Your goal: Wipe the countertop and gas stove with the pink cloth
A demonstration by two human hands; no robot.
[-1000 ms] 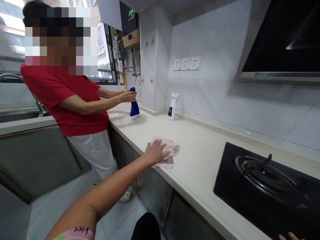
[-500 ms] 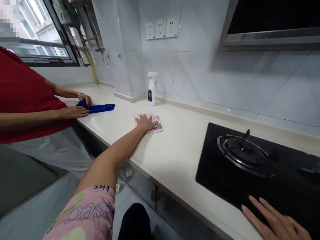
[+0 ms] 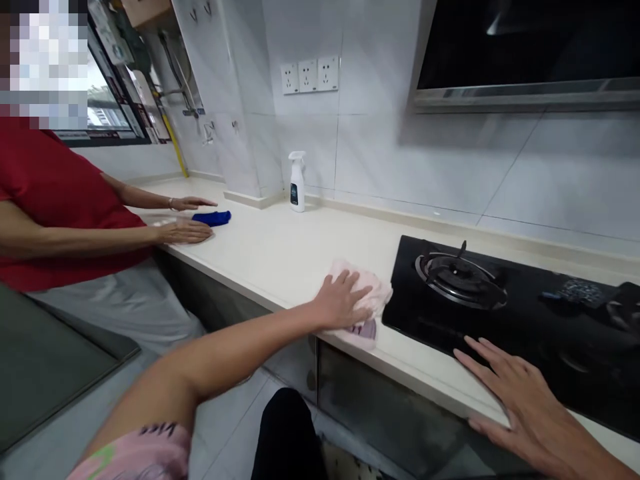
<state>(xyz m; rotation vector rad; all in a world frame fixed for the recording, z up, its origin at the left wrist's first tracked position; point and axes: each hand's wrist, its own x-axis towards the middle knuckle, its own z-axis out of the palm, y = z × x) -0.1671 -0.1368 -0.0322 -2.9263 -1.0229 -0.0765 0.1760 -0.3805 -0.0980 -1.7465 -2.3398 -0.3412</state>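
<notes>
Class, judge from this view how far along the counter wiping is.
Done: the counter back toward the spray bottle looks clean. In hand: the left hand presses a pink cloth beside the black hob. Left: the hob's surface, beyond the cloth; the right hand rests at its front edge.

The pale pink cloth (image 3: 357, 297) at centre right has a darker print at its lower edge, perhaps mauve. The pink sleeve (image 3: 135, 453) at lower left shows green swirls and dark lettering. At left, a red T-shirt (image 3: 65, 220) tops pale grey trousers (image 3: 110, 313); a royal-blue cloth (image 3: 212, 217) lies on the cream countertop (image 3: 270, 253).
</notes>
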